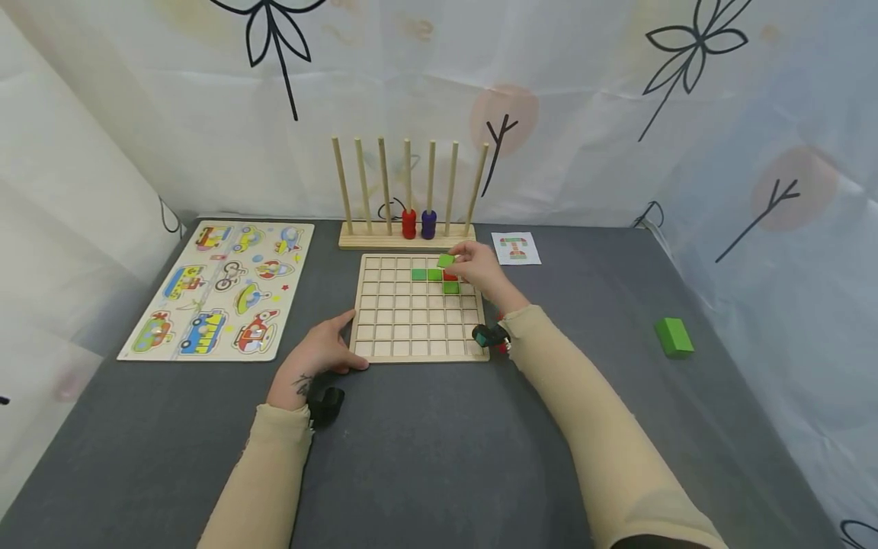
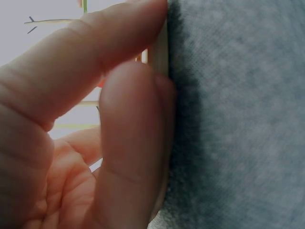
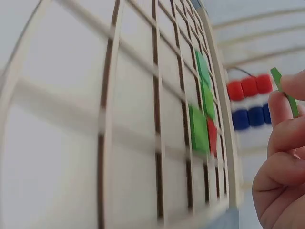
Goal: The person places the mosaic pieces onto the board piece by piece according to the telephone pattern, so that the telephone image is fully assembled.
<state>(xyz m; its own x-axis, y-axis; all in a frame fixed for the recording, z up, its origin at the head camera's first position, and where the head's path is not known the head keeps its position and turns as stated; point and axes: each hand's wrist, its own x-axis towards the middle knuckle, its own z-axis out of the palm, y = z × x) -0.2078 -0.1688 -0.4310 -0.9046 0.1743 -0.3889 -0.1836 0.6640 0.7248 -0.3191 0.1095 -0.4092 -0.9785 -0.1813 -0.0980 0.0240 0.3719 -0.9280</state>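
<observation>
A wooden grid board (image 1: 411, 332) lies flat on the table. Three green tiles, one of them the nearest green tile (image 1: 450, 287), and a red tile (image 1: 450, 275) sit in its upper right cells. Just above these, my right hand (image 1: 480, 271) pinches another green tile (image 1: 446, 261) between thumb and fingertips; the right wrist view shows that held tile (image 3: 285, 93) edge-on, apart from the board. My left hand (image 1: 321, 351) touches the board's lower left edge with thumb and index finger spread. Close up in the left wrist view, the left thumb (image 2: 133, 129) hides most of the board.
Behind the board stands a wooden peg rack (image 1: 384, 242) with red beads (image 1: 408, 224) and blue beads (image 1: 428, 225). A small pattern card (image 1: 516, 248) lies right of it. The vehicle puzzle board (image 1: 226, 286) is at left, a green block (image 1: 674, 338) at far right. Small red pieces are partly hidden beneath the right wrist.
</observation>
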